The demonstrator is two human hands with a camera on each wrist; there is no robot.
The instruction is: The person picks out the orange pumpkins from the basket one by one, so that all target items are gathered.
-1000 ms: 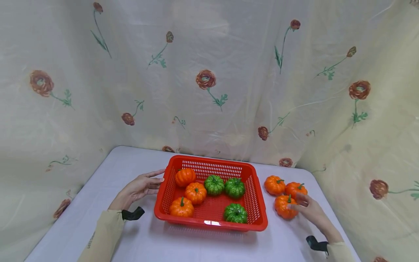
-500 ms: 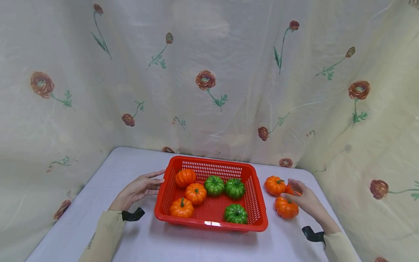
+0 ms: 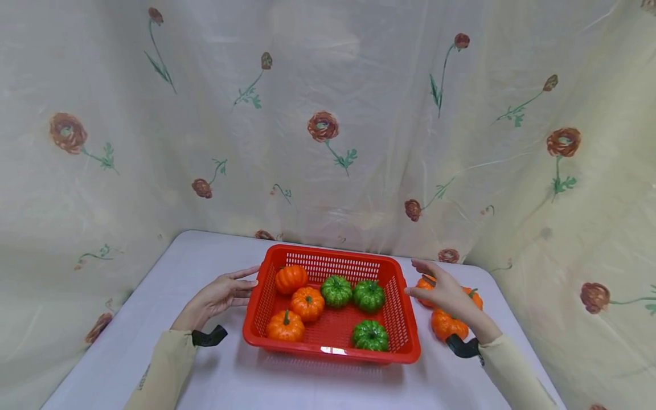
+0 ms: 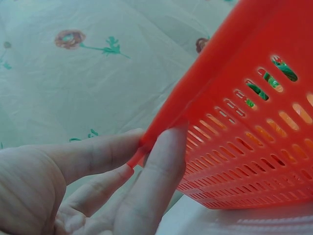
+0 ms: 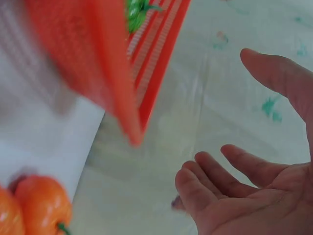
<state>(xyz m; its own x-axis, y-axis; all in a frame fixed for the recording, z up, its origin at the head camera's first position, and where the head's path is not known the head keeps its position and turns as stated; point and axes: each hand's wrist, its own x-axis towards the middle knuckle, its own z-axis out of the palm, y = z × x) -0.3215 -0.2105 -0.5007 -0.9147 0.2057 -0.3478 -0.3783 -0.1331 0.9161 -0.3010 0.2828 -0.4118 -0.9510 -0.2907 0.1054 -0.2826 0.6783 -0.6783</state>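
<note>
We judge the basket [image 3: 330, 331] on the table [image 3: 215, 387] light, stiff and slick, best held by both end rims [image 3: 409, 313]: our left hand [image 3: 217, 293] pinches one, while our right hand [image 3: 443, 294], fingers apart, hangs just beside the other.

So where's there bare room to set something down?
Table: strip in front of the red basket, between both sleeves; also the far-left corner, beyond the left hand. Inside the basket: front middle, between front orange pumpkin and front green pumpkin. Crowded: right of the basket, with three orange pumpkins and the right hand.
</note>
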